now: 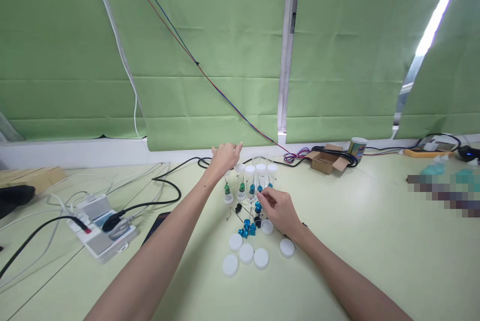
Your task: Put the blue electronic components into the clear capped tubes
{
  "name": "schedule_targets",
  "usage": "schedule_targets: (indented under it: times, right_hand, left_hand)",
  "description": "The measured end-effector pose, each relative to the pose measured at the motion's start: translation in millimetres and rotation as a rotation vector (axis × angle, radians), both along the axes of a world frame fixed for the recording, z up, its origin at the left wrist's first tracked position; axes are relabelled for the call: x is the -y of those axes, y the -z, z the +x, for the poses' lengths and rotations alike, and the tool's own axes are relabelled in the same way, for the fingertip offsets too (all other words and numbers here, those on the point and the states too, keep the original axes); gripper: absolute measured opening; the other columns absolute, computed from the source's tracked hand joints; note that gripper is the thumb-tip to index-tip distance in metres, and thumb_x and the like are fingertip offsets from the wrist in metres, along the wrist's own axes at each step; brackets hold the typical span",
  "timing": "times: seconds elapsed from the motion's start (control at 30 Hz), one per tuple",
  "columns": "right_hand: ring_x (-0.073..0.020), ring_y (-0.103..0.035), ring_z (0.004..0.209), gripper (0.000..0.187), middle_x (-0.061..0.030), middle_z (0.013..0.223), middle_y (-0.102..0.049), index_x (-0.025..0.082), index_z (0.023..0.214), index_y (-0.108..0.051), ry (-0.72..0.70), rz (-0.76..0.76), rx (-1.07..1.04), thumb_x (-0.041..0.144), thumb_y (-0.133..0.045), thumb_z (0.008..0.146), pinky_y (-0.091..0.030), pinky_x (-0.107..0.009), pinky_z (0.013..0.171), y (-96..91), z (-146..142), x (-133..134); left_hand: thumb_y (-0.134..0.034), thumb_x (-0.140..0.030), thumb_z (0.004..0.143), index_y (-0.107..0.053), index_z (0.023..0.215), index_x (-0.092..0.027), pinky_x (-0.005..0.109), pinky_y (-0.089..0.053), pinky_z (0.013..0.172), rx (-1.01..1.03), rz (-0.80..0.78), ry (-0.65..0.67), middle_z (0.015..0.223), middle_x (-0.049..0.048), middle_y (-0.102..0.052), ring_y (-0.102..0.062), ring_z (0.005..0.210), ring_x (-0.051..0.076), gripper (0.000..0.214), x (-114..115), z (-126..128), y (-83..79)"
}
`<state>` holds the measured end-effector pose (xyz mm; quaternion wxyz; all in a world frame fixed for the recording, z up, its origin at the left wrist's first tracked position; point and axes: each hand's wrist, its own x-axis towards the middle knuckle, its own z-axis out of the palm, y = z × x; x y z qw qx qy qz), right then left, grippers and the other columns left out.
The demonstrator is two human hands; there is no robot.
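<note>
My left hand (225, 157) reaches over the leftmost clear container (228, 199), its thumb apart and most fingers hidden behind the hand. My right hand (276, 207) is closed in a pinch in front of the containers; what lies between its fingertips is hidden. Several clear containers with white tops (249, 169) stand in a row, holding green pieces (242, 188) or blue pieces with thin bent wires. Below the right fingertips lies a loose pile of shiny blue pieces (246, 228), black round parts (238, 208) and wires. Several white round caps (246, 253) lie nearer me.
A power strip (101, 233) with plugged cables and a dark flat object (159, 223) are on the left. Toward the back right are an open cardboard box (327, 162), a coiled black cable and a printed canister (357, 148). Green blinds (210, 36) hang behind the table.
</note>
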<state>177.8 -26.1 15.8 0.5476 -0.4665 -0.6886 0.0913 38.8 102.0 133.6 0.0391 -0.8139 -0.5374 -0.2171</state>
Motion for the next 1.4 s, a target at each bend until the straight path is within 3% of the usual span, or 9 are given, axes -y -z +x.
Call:
schedule_targets:
  times: [0.13,0.23,0.4,0.53,0.63,0.8,0.93,1.2,1.4]
  right_hand:
    - [-0.0101,-0.032,0.048,0.027,0.0050,0.052,-0.039,0.020,0.067,-0.049,-0.008,-0.008,-0.009,0.033,-0.047,0.090,-0.030,-0.023,0.049,0.1,0,0]
    - [-0.0102,-0.033,0.048,0.027,0.0046,0.053,-0.040,0.020,0.067,-0.050,-0.010,-0.020,-0.024,0.033,-0.047,0.090,-0.031,-0.023,0.049,0.6,-1,0]
    - [-0.0102,-0.037,0.048,0.025,0.0035,0.054,-0.045,0.019,0.068,-0.052,-0.003,-0.019,-0.056,0.033,-0.048,0.089,-0.032,-0.023,0.049,-0.5,-2,2]
    - [-0.0106,-0.040,0.048,0.026,0.0019,0.056,-0.051,0.019,0.069,-0.054,-0.002,-0.024,-0.093,0.035,-0.049,0.089,-0.034,-0.023,0.049,-1.9,-3,4]
    - [-0.0107,-0.042,0.049,0.024,0.0013,0.057,-0.053,0.019,0.070,-0.056,-0.023,-0.042,-0.143,0.036,-0.052,0.087,-0.036,-0.023,0.048,-2.3,-4,5]
    - [-0.0106,-0.044,0.049,0.021,0.0019,0.057,-0.051,0.019,0.072,-0.056,-0.057,-0.054,-0.193,0.035,-0.056,0.085,-0.038,-0.023,0.048,-3.7,-7,7]
    - [-0.0103,-0.045,0.048,0.021,0.0017,0.058,-0.053,0.019,0.073,-0.056,-0.043,-0.036,-0.177,0.036,-0.055,0.086,-0.039,-0.023,0.048,-3.0,-6,8]
    - [-0.0114,-0.049,0.049,0.025,0.0016,0.059,-0.053,0.019,0.075,-0.055,0.011,-0.039,-0.291,0.041,-0.055,0.086,-0.041,-0.023,0.047,-0.8,-3,8]
    - [-0.0100,-0.046,0.044,0.023,0.0043,0.053,-0.049,0.019,0.076,-0.054,-0.075,-0.063,-0.469,0.039,-0.058,0.085,-0.038,-0.022,0.042,-3.4,-1,6]
  left_hand:
    - [-0.033,-0.048,0.093,-0.065,0.111,-0.012,0.044,-0.034,0.099,0.107,0.212,0.008,0.095,0.0147,-0.071,-0.061,0.102,0.029,0.051,12,-22,-9.6]
    - [-0.049,-0.046,0.087,-0.063,0.112,-0.013,0.042,-0.033,0.102,0.188,0.422,0.040,0.112,0.0133,-0.067,-0.057,0.109,0.028,0.043,24,-39,-12.5]
    - [-0.059,-0.037,0.083,-0.058,0.111,-0.016,0.041,-0.040,0.098,0.334,0.682,0.114,0.110,0.0108,-0.064,-0.056,0.108,0.026,0.035,59,-54,-9.8]
    - [-0.054,-0.027,0.087,-0.054,0.113,-0.020,0.035,-0.047,0.091,0.415,0.746,0.205,0.109,0.0080,-0.062,-0.058,0.104,0.022,0.027,93,-51,9.2]
    - [-0.057,-0.022,0.085,-0.045,0.123,-0.020,0.032,-0.049,0.089,0.441,0.754,0.280,0.109,0.0079,-0.062,-0.061,0.098,0.019,0.040,112,-42,35.9]
    - [-0.054,-0.016,0.085,-0.041,0.127,-0.020,0.032,-0.050,0.088,0.400,0.628,0.350,0.106,0.0091,-0.063,-0.061,0.098,0.019,0.043,120,-33,83.3]
    - [-0.048,-0.016,0.087,-0.048,0.123,-0.021,0.038,-0.049,0.091,0.378,0.425,0.339,0.111,0.0105,-0.062,-0.058,0.104,0.022,0.037,112,-35,106.1]
    - [-0.047,-0.008,0.082,-0.055,0.122,-0.022,0.038,-0.048,0.091,0.328,0.186,0.320,0.110,0.0074,-0.061,-0.054,0.106,0.022,0.043,103,-44,123.4]
    - [-0.050,-0.005,0.078,-0.055,0.124,-0.021,0.037,-0.047,0.093,0.277,0.095,0.375,0.107,0.0065,-0.064,-0.054,0.105,0.021,0.049,103,-44,129.6]
